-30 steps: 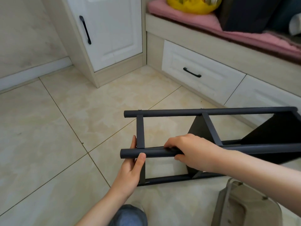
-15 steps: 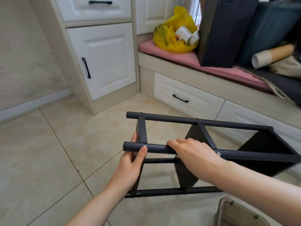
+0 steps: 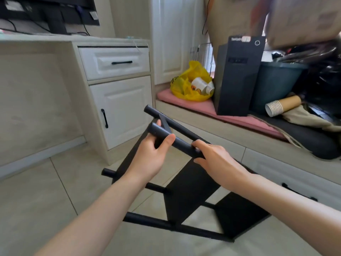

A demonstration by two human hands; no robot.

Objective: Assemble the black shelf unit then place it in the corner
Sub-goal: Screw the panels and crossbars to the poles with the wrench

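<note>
My grips are both clenched round one upper post (image 3: 166,134) of the black shelf unit (image 3: 191,189), left hand (image 3: 151,156) at the end nearest the white cabinet (image 3: 120,108), right hand (image 3: 215,159) just farther from it, so the unit tilts as one piece in front of that cabinet, likely for hauling to the corner.

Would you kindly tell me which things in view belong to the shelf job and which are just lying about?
Part of the job: black shelf unit, held tilted; left hand and right hand, both gripping its top post.
Lying about: yellow bag, computer tower, paper cups, pink cushion, monitor.
</note>
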